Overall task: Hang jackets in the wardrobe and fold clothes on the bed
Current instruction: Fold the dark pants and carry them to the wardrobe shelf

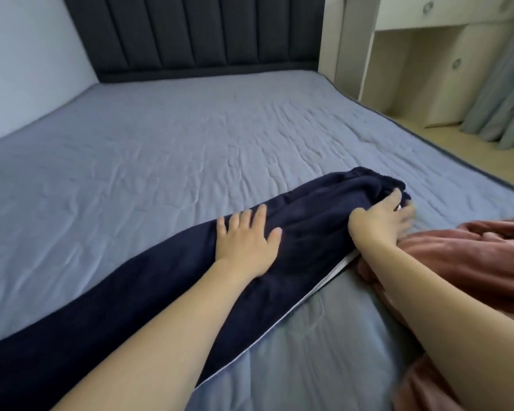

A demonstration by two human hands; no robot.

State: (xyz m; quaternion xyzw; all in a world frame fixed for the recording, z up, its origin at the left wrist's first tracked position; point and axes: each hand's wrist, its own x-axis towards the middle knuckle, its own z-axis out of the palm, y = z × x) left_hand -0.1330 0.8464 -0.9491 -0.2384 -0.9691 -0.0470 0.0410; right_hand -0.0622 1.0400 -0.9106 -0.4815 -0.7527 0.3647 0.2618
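Dark navy trousers [149,295] with a thin white side stripe lie stretched out across the grey-blue bed [166,137], waistband at the right, legs running to the lower left. My left hand [245,243] lies flat on the upper leg part, fingers straight and spread. My right hand [382,219] rests near the waistband's lower corner, fingers reaching out over the navy cloth; whether they pinch it is unclear. A rust-red garment [469,262] is bunched on the bed right beside my right wrist.
A dark padded headboard [190,34] stands at the far end against a pale wall. Right of the bed are a strip of wooden floor [457,152], cream cabinets [413,69] and a grey-green curtain [505,93].
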